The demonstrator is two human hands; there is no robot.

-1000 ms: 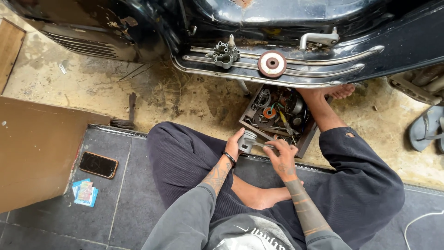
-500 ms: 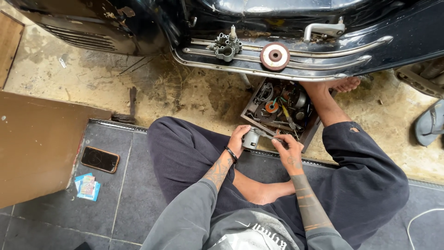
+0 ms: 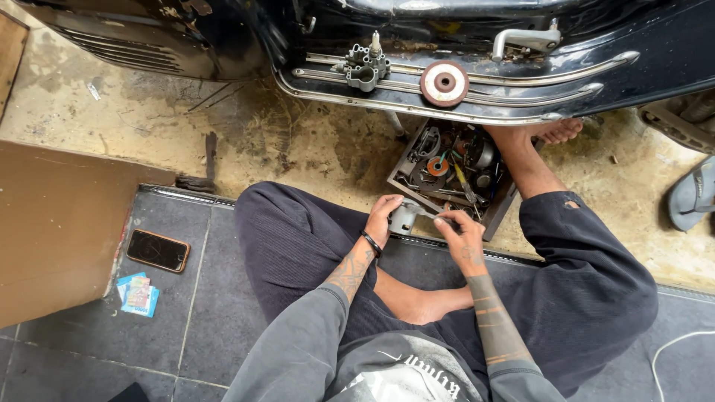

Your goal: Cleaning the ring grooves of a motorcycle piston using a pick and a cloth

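Observation:
I sit cross-legged on dark floor tiles. My left hand (image 3: pixel 384 216) grips a small grey metal engine part (image 3: pixel 404 219) held over my lap. My right hand (image 3: pixel 460 233) is closed on a thin tool (image 3: pixel 434 217) whose tip meets that part. Just beyond my hands lies an open toolbox (image 3: pixel 500 211) full of oily tools and parts, beside my bare right foot (image 3: pixel 553 132).
A dark scooter body (image 3: pixel 670 56) runs across the top; on its chrome-railed footboard rest a grey carburettor-like casting (image 3: pixel 363 68) and a rusty round disc (image 3: pixel 444 83). A phone (image 3: pixel 157 250) and a small coloured packet (image 3: pixel 138 293) lie left, by a brown board (image 3: pixel 52 223). A sandal (image 3: pixel 691 195) lies right.
My hands stay on the metal part and tool, with only slight shifts. The view has drifted a little, so everything sits slightly lower and rightward.

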